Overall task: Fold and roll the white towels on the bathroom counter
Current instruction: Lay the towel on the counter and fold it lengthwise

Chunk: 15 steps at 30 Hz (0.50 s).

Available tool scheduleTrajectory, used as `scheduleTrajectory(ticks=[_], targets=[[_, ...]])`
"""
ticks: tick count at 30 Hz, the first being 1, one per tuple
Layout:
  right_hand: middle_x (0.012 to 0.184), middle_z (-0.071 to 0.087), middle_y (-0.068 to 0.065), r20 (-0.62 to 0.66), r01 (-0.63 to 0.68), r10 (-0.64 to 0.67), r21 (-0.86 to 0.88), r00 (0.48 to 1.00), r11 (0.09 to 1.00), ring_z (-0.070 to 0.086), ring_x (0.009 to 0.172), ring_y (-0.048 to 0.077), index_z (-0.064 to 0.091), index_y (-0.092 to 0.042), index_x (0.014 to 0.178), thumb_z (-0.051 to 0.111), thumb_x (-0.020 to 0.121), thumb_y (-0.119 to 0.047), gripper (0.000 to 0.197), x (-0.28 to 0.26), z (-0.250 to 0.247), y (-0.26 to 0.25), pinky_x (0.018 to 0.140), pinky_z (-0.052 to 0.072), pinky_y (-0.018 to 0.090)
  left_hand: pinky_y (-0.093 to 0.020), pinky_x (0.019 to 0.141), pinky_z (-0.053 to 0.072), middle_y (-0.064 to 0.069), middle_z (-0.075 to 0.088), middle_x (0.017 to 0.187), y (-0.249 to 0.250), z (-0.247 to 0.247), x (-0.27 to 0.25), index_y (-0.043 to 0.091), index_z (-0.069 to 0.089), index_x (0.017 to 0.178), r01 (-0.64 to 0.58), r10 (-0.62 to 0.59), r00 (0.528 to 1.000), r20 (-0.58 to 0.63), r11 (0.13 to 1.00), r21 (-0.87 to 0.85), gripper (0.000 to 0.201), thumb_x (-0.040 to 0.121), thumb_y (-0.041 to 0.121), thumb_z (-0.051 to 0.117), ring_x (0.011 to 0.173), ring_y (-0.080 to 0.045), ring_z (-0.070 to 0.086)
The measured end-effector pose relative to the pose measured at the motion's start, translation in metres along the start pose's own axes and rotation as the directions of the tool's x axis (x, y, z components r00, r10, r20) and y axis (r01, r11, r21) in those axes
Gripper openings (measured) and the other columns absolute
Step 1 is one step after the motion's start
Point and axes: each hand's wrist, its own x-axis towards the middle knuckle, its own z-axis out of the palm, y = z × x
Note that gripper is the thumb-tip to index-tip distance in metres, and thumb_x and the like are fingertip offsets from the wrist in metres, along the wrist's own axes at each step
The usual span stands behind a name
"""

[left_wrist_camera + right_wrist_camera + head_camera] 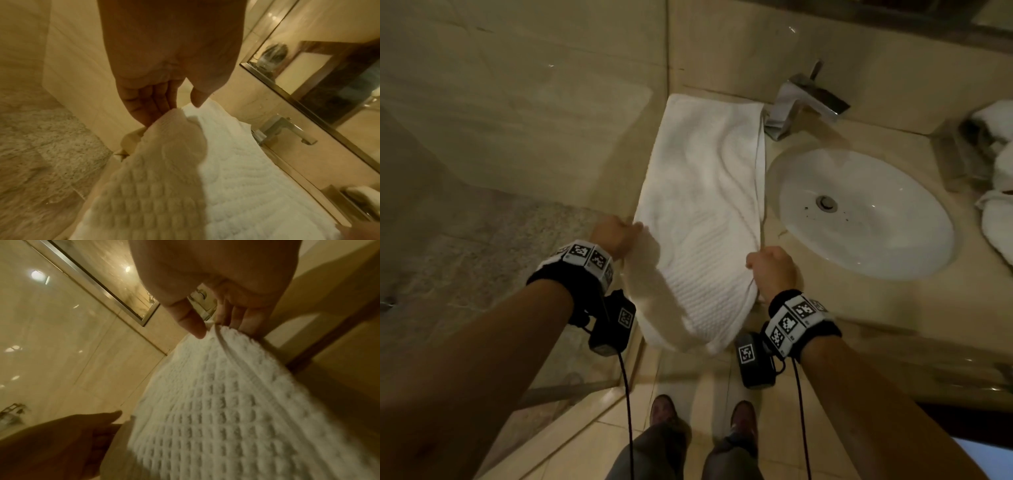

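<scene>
A long white towel lies lengthwise on the beige counter, left of the sink, its far end near the wall and its near end draped over the counter's front edge. My left hand pinches the towel's left edge between thumb and fingers. My right hand pinches the right edge, where the waffle-weave band bunches up toward the fingers. Both hands lift the near part, so the cloth sags between them.
A white oval sink with a chrome faucet sits right of the towel. More white towels are heaped at the counter's far right. A glass shower panel stands on the left. My shoes are on the tiled floor.
</scene>
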Motion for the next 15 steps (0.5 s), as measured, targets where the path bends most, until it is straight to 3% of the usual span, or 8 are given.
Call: scheduleTrajectory(ticks=[3,7,12,15], targets=[[0.08,0.058,0.001,-0.019,0.085,-0.088,-0.149,0.996,0.985,0.053,0.075,0.021,0.059,-0.011,0.083,0.054,0.079,-0.012,0.006,0.003,0.001,-0.003,0.065,0.041,0.025,-0.029,0.064,0.044,-0.014,0.065,0.081,0.005,0.001,-0.008,0.001,0.071,0.084,0.001,-0.001,1.0,0.003,0.999,0.053,0.017,0.079,0.018,0.069,0.076,-0.025,0.062],[0.07,0.044,0.002,-0.024,0.095,-0.102,-0.216,0.994,0.972,0.042,0.065,0.018,0.045,-0.015,0.066,0.052,0.077,-0.006,0.017,0.009,-0.002,-0.005,0.057,0.035,0.025,-0.039,0.069,0.051,-0.018,0.063,0.08,0.014,0.001,-0.013,-0.003,0.068,0.085,-0.081,0.084,0.987,-0.138,0.996,0.031,0.016,0.082,0.009,0.059,0.075,-0.027,0.06],[0.062,0.048,0.006,0.042,-0.058,0.052,0.178,0.998,0.982,0.048,0.06,0.02,0.044,-0.005,0.059,0.039,0.078,0.014,0.027,0.01,-0.006,-0.009,0.048,0.038,0.021,-0.036,0.084,0.051,-0.016,0.067,0.102,0.009,-0.008,-0.004,0.004,0.065,0.105,-0.141,0.118,0.972,-0.201,0.985,-0.101,0.022,0.086,0.01,0.057,0.098,-0.031,0.063],[0.073,0.057,0.01,0.14,-0.132,0.125,0.046,0.982,0.99,0.059,0.072,0.026,0.053,-0.004,0.065,0.045,0.078,0.001,0.016,0.003,-0.002,-0.006,0.056,0.044,0.025,-0.033,0.079,0.044,-0.016,0.062,0.107,0.005,0.0,-0.01,0.002,0.056,0.112,-0.074,0.101,0.964,-0.244,0.99,0.116,0.037,0.088,0.029,0.06,0.101,-0.033,0.059]])
